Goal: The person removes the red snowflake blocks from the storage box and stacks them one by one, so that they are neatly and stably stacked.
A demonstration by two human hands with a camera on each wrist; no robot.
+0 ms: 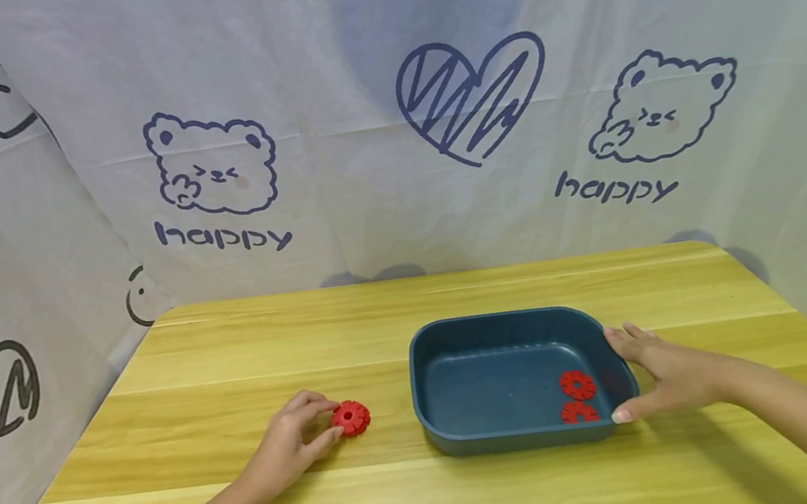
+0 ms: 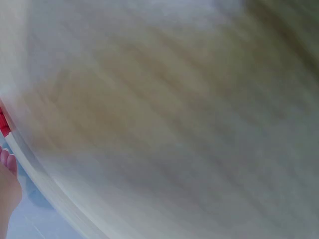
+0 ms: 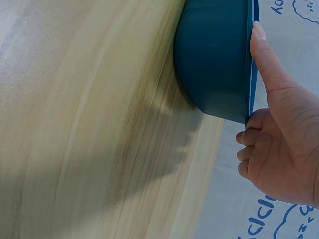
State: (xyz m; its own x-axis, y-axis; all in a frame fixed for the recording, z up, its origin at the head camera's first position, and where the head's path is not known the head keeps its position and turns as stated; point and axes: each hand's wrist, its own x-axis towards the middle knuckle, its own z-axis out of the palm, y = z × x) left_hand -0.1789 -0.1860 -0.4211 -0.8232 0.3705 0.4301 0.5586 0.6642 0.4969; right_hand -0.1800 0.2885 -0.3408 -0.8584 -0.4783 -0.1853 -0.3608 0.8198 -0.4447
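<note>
In the head view, my left hand is at the left of the table, thumb and forefinger pinching a small stack of red flower-shaped plastic discs. How many discs are stacked is hard to tell. A sliver of red disc and part of the left hand show at the left wrist view's edge. To the right stands a dark blue rectangular tub with two similar red discs on its floor, near the right end. My right hand grips that end, its thumb on the rim.
The wooden table carries the tub and the discs. A white cloth printed with bears and hearts hangs behind it and along the sides. Most of the left wrist view is a blurred pale surface.
</note>
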